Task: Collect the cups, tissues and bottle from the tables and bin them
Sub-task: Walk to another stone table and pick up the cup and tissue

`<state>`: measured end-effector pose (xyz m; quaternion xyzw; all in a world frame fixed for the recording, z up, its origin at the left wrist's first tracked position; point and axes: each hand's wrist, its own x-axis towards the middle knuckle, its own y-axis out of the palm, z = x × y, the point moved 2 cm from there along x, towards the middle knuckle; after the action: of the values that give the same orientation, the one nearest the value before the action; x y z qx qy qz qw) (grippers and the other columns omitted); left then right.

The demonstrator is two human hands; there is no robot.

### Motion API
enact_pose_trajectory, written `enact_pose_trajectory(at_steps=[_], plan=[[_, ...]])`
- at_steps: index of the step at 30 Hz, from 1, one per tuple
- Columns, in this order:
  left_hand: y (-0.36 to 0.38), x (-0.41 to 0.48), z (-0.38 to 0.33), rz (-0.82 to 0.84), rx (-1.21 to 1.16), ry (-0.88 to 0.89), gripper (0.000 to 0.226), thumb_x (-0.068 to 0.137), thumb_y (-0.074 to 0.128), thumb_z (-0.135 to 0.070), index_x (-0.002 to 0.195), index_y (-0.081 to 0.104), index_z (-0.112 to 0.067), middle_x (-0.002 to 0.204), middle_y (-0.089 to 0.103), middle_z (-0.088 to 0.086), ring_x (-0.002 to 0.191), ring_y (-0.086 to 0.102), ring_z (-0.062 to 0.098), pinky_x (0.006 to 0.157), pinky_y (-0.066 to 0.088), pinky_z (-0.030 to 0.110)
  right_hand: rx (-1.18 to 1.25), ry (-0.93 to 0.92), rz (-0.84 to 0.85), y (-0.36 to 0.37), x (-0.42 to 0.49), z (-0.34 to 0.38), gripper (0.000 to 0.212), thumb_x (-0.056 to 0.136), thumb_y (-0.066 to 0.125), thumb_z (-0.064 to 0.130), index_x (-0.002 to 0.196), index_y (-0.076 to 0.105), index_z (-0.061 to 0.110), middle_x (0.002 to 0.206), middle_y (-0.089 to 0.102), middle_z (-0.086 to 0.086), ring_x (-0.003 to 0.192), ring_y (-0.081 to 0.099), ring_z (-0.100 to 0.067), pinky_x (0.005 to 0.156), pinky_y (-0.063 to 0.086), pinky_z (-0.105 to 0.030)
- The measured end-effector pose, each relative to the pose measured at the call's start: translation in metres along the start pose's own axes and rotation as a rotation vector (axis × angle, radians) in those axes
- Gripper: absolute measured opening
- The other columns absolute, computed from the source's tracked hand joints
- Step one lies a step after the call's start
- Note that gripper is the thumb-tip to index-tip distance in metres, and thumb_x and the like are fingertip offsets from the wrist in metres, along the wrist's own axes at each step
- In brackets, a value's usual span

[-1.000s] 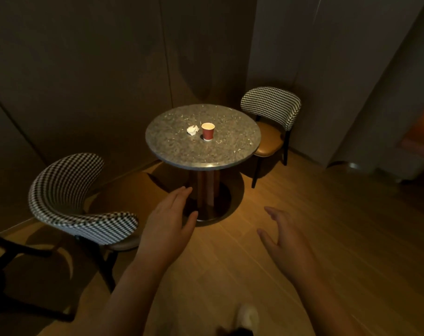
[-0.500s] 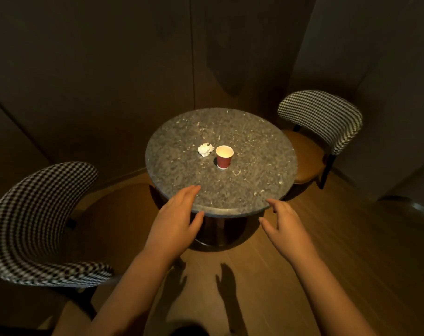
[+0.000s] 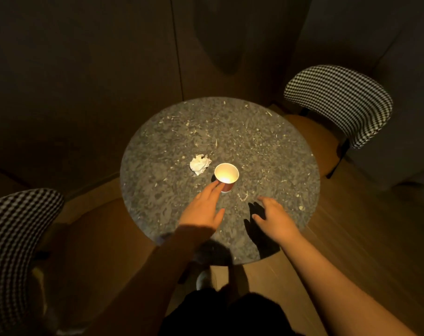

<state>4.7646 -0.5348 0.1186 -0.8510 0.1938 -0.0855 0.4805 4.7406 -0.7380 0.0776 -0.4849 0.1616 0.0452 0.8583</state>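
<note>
A small red paper cup point(image 3: 227, 177) with a white inside stands upright near the middle of a round speckled stone table point(image 3: 266, 146). A crumpled white tissue point(image 3: 200, 164) lies just left of the cup. My left hand point(image 3: 203, 208) reaches over the table with fingers apart, its fingertips at the cup's near left side. My right hand point(image 3: 274, 218) hovers over the table's near part, to the right of and nearer than the cup, fingers spread and holding nothing. No bottle or bin is in view.
A houndstooth chair with a tan seat point(image 3: 339, 103) stands at the table's far right. A second houndstooth chair point(image 3: 17, 226) stands at the near left. Dark wall panels close in behind the table. Wooden floor lies to the right.
I have stepped up to the table, which now fills the middle of the view. Both hands have moved forward over the tabletop, and my left hand has reached the cup.
</note>
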Motion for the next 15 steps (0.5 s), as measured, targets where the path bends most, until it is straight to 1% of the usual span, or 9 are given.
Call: enact_pose_trajectory(at_steps=[2,4,7,9,12,15], plan=[[0.006,0.024,0.007,0.053,-0.02,-0.007,0.064,0.09,0.053,-0.023,0.146,0.022,-0.02,0.153,0.02,0.0,0.135,0.027,0.018,0.11,0.024,0.033,-0.015,-0.003,0.036,0.011,0.015,-0.003,0.056,0.09,0.06,0.025,0.139,0.037,0.013,0.14,0.042,-0.006,0.129,0.039,-0.022,0.104,0.032,-0.031],[0.012,0.039,0.012,0.072,-0.013,0.007,0.063,0.088,0.054,-0.018,0.145,0.025,-0.017,0.153,0.022,0.003,0.135,0.03,0.02,0.109,0.027,0.033,-0.039,-0.009,0.086,0.021,0.024,-0.006,0.057,0.089,0.059,0.025,0.14,0.036,0.013,0.142,0.041,-0.006,0.129,0.038,-0.023,0.105,0.031,-0.031],[0.022,0.057,0.019,0.103,0.015,0.072,0.062,0.086,0.057,-0.013,0.143,0.03,-0.012,0.151,0.026,0.008,0.131,0.036,0.025,0.106,0.032,0.034,-0.075,0.023,0.152,0.031,0.034,-0.014,0.062,0.091,0.056,0.028,0.145,0.029,0.016,0.151,0.029,-0.006,0.136,0.031,-0.024,0.111,0.026,-0.033],[0.029,0.068,0.025,0.14,0.009,0.058,0.062,0.087,0.057,-0.014,0.143,0.031,-0.012,0.151,0.026,0.009,0.132,0.035,0.025,0.106,0.032,0.034,-0.109,0.025,0.181,0.034,0.039,-0.02,0.064,0.092,0.055,0.029,0.147,0.026,0.015,0.154,0.025,-0.007,0.139,0.027,-0.024,0.113,0.024,-0.033],[0.037,0.078,0.03,0.14,-0.027,0.027,0.055,0.089,0.054,-0.016,0.141,0.035,-0.012,0.148,0.033,0.009,0.132,0.035,0.022,0.108,0.03,0.034,-0.167,-0.02,0.174,0.035,0.045,-0.026,0.06,0.092,0.053,0.028,0.145,0.029,0.013,0.151,0.03,-0.006,0.137,0.028,-0.023,0.111,0.026,-0.031],[0.043,0.08,0.03,0.133,-0.059,0.027,0.045,0.091,0.052,-0.014,0.135,0.043,-0.01,0.139,0.042,0.009,0.125,0.042,0.021,0.105,0.031,0.029,-0.179,-0.039,0.171,0.033,0.047,-0.028,0.057,0.092,0.053,0.028,0.143,0.033,0.013,0.147,0.034,-0.005,0.134,0.031,-0.023,0.108,0.028,-0.03]])
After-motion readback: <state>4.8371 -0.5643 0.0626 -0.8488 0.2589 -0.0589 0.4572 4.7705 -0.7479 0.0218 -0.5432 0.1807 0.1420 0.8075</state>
